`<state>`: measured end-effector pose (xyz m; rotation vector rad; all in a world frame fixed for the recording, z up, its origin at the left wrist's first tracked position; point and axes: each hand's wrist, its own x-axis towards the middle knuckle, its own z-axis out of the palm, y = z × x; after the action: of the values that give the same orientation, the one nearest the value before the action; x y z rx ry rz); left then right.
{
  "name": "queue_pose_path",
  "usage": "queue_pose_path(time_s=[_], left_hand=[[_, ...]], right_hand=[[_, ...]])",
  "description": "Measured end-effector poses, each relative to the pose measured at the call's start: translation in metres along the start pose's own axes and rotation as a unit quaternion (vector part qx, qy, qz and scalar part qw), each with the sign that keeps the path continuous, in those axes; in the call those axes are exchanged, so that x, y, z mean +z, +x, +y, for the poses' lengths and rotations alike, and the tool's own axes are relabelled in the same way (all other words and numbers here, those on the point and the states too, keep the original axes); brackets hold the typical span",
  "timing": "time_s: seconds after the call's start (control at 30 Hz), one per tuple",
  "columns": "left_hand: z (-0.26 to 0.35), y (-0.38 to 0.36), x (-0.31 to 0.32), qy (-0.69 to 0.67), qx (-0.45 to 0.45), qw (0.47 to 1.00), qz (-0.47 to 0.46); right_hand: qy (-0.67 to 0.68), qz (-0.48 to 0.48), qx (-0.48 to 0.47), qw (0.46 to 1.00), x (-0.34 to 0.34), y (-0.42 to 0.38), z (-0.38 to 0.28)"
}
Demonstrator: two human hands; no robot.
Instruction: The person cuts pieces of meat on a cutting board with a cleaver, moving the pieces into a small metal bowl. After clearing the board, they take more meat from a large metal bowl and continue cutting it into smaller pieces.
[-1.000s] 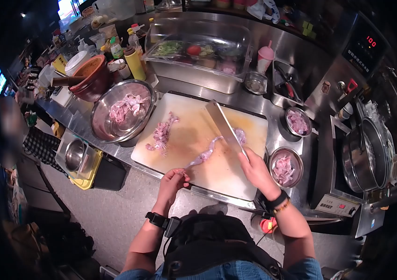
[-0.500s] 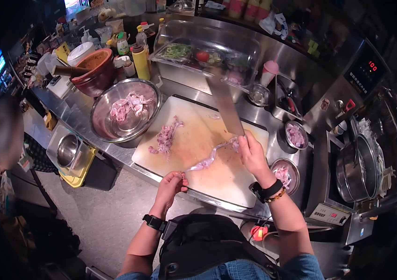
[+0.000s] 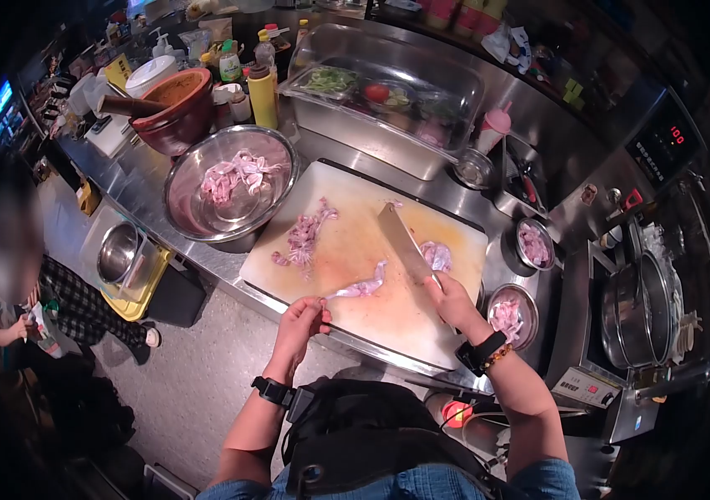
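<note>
My left hand (image 3: 305,318) pinches the end of a strip of raw meat (image 3: 360,288) at the near edge of the white cutting board (image 3: 346,217). My right hand (image 3: 455,302) is closed round the handle of a cleaver (image 3: 406,242), whose blade points away over the board. Right beside the blade lies another piece of meat (image 3: 436,257), apart from the held strip. A pile of small raw pieces (image 3: 309,237) rests on the board's left part. More meat sits in the large steel bowl (image 3: 184,212) to the left.
Two small bowls of meat, one farther (image 3: 535,244) and one nearer (image 3: 512,316), stand right of the board. Behind it is a clear-lidded container (image 3: 388,83). A red mortar (image 3: 175,117) stands back left. Another person (image 3: 17,275) is at the far left.
The cleaver has come down from its raised position to the board. The long strip now shows as a shorter held piece and a separate piece by the blade. The person at left is more in view.
</note>
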<state>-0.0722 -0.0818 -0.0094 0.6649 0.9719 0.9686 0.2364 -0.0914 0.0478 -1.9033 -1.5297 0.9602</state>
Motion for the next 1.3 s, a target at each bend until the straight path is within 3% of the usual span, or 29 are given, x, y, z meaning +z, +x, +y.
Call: queue_pose_path(time_s=[0.2,0.3,0.53,0.63,0.73,0.83,0.93,1.07,1.17,1.3], left_hand=[[0.008,0.013,0.029,0.143,0.128,0.981,-0.031],[0.022,0.006,0.060,0.244,0.194,0.945,-0.099],[0.038,0.000,0.106,0.313,0.206,0.915,-0.152],[0.038,0.007,0.116,0.264,0.210,0.918,-0.207],[0.036,0.008,0.119,0.158,0.168,0.934,-0.271],[0.017,0.007,0.100,0.095,0.090,0.961,-0.243],[-0.009,-0.004,0.068,0.063,-0.010,0.992,-0.110],[-0.021,-0.027,0.032,0.064,-0.039,0.996,-0.044],[-0.027,-0.031,0.024,0.065,-0.039,0.995,-0.061],[-0.036,-0.034,0.032,0.079,-0.034,0.992,-0.094]], right_hand=[[0.074,0.036,-0.022,0.996,0.001,-0.007,-0.002],[0.142,-0.044,0.046,0.988,-0.010,-0.014,-0.004],[0.201,0.039,0.054,0.977,-0.027,-0.021,0.030],[0.231,0.090,0.056,0.967,-0.031,-0.035,0.027],[0.253,0.110,0.047,0.960,-0.034,-0.047,0.029],[0.240,0.096,0.015,0.966,-0.041,-0.063,0.024],[0.248,0.058,0.022,0.967,-0.034,-0.076,0.027],[0.267,-0.058,0.046,0.961,-0.016,-0.092,0.019],[0.250,-0.107,0.049,0.961,-0.001,-0.096,0.018],[0.072,-0.035,-0.092,0.993,0.012,-0.093,0.029]])
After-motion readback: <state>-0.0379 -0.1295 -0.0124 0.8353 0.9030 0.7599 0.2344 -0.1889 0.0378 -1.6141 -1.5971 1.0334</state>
